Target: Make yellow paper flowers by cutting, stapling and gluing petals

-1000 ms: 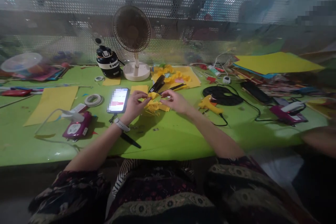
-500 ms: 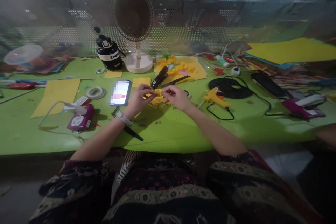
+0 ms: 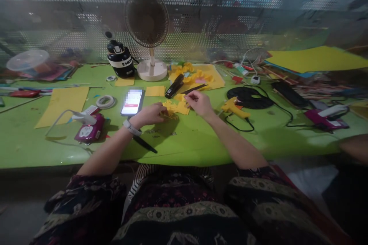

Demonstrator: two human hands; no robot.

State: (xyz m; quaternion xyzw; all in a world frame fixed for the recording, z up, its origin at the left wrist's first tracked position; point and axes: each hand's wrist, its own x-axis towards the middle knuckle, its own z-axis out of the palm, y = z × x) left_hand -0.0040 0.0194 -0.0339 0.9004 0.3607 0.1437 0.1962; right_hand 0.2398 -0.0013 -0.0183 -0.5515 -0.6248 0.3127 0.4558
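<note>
My right hand (image 3: 200, 104) has its thumb and fingertips pinched together at the upper edge of a yellow paper piece (image 3: 183, 107), just above the green table (image 3: 198, 138). My left hand (image 3: 153, 114), with a pale watch on its wrist, is curled palm down over small crumpled yellow paper bits (image 3: 170, 108). Its fingertips are closed at those bits and partly hidden. Right behind the hands lies a black stapler (image 3: 174, 86). A lit phone (image 3: 132, 102) rests beside my left hand, and a yellow glue gun (image 3: 236, 107) lies to the right of my right hand.
A white fan (image 3: 151, 70) and a black bottle (image 3: 121, 61) stand at the back. Yellow paper curls (image 3: 198, 74) lie on a sheet. To the left are a tape roll (image 3: 105, 102) and a purple power socket (image 3: 89, 128). Another person's arm (image 3: 355, 148) shows at the right edge.
My hands have moved apart: the left has dropped leftward onto the yellow bits, and the right has shifted slightly right with a yellow paper piece at its fingertips.
</note>
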